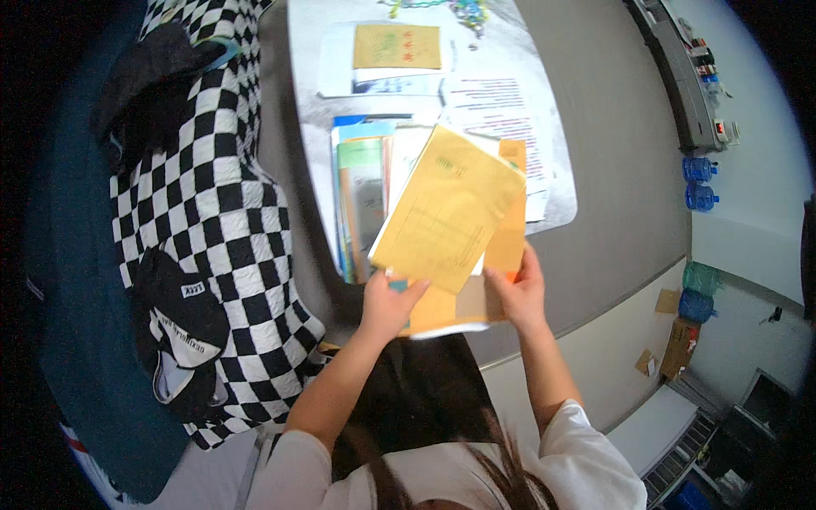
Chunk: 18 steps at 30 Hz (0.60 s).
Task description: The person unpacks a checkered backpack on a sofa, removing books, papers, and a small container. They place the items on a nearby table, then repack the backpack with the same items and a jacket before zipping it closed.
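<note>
A tan paper booklet (446, 204), bearing green print and faint ruled lines, lies tilted over other papers near the table's front edge. My left hand (390, 305) holds the near left corner of this paper bundle, thumb on top. With thumb and fingers, my right hand (521, 288) grips the right side of the bundle, at an orange-tan paper cover (508, 233) under the booklet. The bundle's near edge overhangs toward my lap, and its lower layers are mostly hidden. Left of it lies a stack of booklets (366, 191) with green, grey and blue covers.
The white marbled table (554, 197) also carries a smaller tan envelope (396, 48), printed sheets (491, 105) and a beaded string (470, 14). On the left, a black-and-white checkered cover (236, 210) bears a black cap (185, 312). Blue water jugs (700, 182) stand far right.
</note>
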### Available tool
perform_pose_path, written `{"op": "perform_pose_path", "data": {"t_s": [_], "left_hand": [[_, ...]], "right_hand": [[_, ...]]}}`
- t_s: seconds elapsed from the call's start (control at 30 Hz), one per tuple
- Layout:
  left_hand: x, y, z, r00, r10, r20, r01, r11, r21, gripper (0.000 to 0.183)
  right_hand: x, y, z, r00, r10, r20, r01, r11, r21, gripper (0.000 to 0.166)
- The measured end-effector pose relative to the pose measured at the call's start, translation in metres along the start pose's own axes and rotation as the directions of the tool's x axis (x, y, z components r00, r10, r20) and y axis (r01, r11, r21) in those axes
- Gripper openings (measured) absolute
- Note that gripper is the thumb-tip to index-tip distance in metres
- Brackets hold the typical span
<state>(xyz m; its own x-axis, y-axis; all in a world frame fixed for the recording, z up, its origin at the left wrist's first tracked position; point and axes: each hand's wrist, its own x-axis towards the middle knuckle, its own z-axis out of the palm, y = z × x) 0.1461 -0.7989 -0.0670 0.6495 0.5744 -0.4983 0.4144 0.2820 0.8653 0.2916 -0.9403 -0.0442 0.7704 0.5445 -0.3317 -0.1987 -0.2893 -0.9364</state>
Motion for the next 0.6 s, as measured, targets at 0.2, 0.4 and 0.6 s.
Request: {"op": "perform_pose_path", "data": {"t_s": [0.2,0.4,0.6], "left_hand": [[0.112,0.016,0.103,0.981,0.188,0.052,-0.177,0.97,-0.168,0.052],[0.162,0.021,0.139,0.866,-0.246,0.435,0.463,0.72,-0.517,0.045],[0.183,0.013,0.149,0.897,-0.351,0.271,0.442,0.669,-0.597,0.037]], "right_hand": [[0.081,-0.034,-0.081,0.983,-0.102,-0.151,0.049,0.945,-0.323,0.039],[0.125,-0.014,-0.108,0.96,-0.21,-0.186,0.148,0.943,-0.299,0.031],[0.133,-0.022,-0.091,0.965,-0.173,-0.198,0.12,0.959,-0.255,0.027]]}}
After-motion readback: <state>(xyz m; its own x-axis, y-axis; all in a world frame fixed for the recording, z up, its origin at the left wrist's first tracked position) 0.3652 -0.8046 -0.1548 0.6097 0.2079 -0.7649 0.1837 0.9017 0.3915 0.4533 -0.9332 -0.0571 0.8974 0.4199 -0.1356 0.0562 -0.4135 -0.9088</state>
